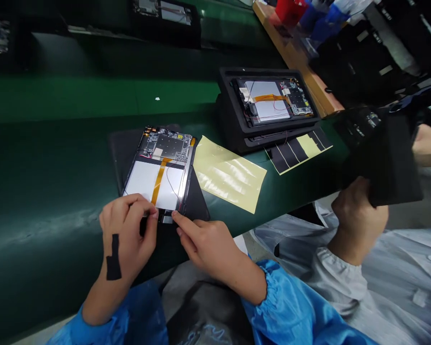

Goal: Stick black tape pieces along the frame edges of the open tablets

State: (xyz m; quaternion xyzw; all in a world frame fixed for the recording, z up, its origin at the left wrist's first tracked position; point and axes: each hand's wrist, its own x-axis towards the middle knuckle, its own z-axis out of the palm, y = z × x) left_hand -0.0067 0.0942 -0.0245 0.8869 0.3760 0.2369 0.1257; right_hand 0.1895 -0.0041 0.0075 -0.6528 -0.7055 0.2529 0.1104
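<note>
An opened tablet (154, 177) with a circuit board, a white battery and an orange ribbon cable lies on a dark pad (197, 199). At its near edge my left hand (127, 230) pinches with thumb and forefinger; whatever is between them is too small to make out. Black tape pieces (114, 266) stick to the back of that hand. My right hand (208, 244) touches the tablet's near edge with the forefinger, beside a small silvery part (167, 219), its other fingers curled.
A yellow backing sheet (232, 175) and a strip sheet with black pieces (290, 153) lie right of the tablet. Behind them, a black foam tray (233, 115) holds another opened tablet. At right, a person's hands hold a dark panel (395, 163).
</note>
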